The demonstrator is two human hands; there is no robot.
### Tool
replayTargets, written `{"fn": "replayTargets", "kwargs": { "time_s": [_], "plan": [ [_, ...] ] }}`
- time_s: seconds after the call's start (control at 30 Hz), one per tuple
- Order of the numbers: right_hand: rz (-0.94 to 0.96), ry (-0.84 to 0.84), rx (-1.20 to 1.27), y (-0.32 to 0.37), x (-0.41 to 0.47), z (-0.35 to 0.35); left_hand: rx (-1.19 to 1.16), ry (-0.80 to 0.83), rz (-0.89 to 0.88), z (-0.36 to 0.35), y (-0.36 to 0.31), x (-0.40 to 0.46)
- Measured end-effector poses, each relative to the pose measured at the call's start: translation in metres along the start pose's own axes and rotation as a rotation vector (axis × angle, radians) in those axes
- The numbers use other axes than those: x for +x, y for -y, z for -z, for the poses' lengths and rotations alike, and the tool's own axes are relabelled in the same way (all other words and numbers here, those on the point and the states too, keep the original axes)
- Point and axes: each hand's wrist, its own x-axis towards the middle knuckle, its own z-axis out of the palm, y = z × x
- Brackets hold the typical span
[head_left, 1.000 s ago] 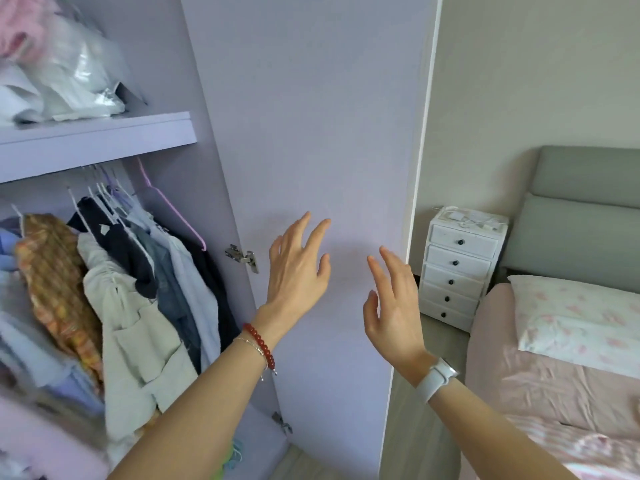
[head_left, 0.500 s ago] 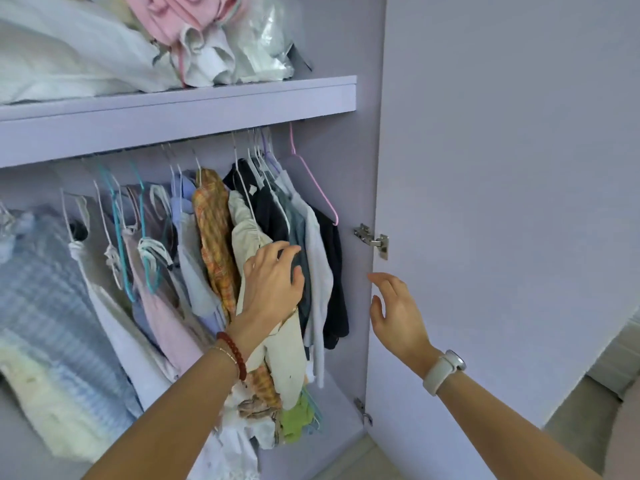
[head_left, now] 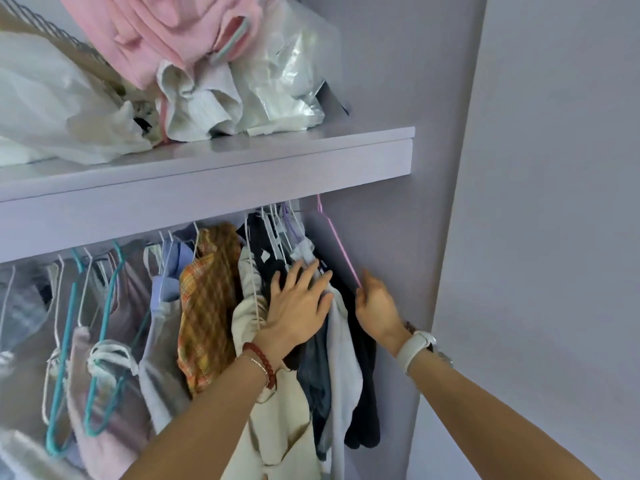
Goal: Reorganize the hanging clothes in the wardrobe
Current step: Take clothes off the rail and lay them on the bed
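Two hands working the rail's right end: left hand (head_left: pixel 298 306) is lying flat, fingers spread, on the clothes (head_left: pixel 311 358); right hand (head_left: pixel 375 306) is pinching the pink hanger (head_left: pixel 337 242). I'd lift its hook straight off.

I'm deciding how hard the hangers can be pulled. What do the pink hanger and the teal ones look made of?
Pink hanger: thin, wire-like rod with a smooth pink coating, probably coated metal; the right hand pinches its end. Teal hangers: thicker smooth rods with a slight sheen, plastic or coated wire; unclear which.
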Motion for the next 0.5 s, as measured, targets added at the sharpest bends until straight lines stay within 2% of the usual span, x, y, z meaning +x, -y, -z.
{"fn": "replayTargets", "kwargs": {
  "time_s": [0.13, 0.3, 0.5],
  "plan": [
    [-0.142, 0.035, 0.110, -0.001, 0.031, -0.014, -0.034, -0.051, -0.030, -0.013, 0.008, 0.002],
    [-0.139, -0.228, 0.117, 0.001, 0.039, -0.019, -0.149, -0.100, -0.020, -0.021, 0.017, -0.006],
    [-0.027, -0.372, 0.106, 0.005, 0.028, -0.007, -0.227, -0.127, -0.032, -0.026, 0.018, -0.005]
  ]
}}
